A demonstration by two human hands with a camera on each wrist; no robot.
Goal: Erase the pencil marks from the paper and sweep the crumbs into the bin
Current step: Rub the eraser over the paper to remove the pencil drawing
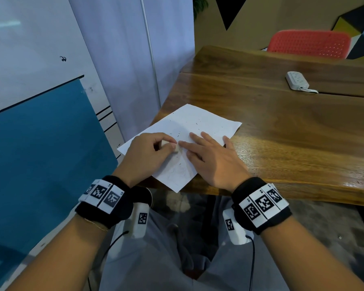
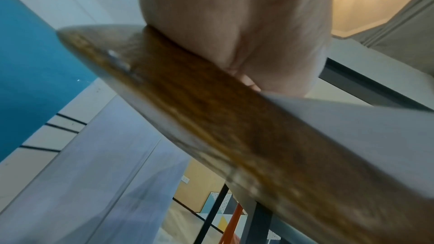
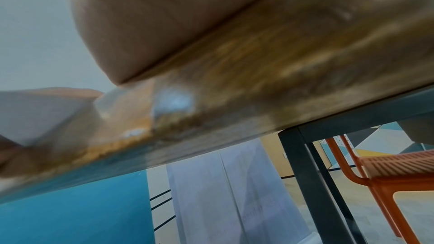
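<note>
While right hand (image 1: 214, 158) flattens paper (image 1: 206, 122), left hand (image 1: 147, 154) pinches eraser (image 1: 178, 148).

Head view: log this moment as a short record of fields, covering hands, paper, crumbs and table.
left hand: pinches a white eraser against the paper
right hand: fingers flat, pressing the paper down
paper: white sheet at the table's near corner, faint pencil lines
crumbs: dark specks scattered on the sheet
wooden table: also carries a white power strip
bin: not in view

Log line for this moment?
left hand: pinches eraser on paper | right hand: flat, pins paper | crumbs: unswept
</note>
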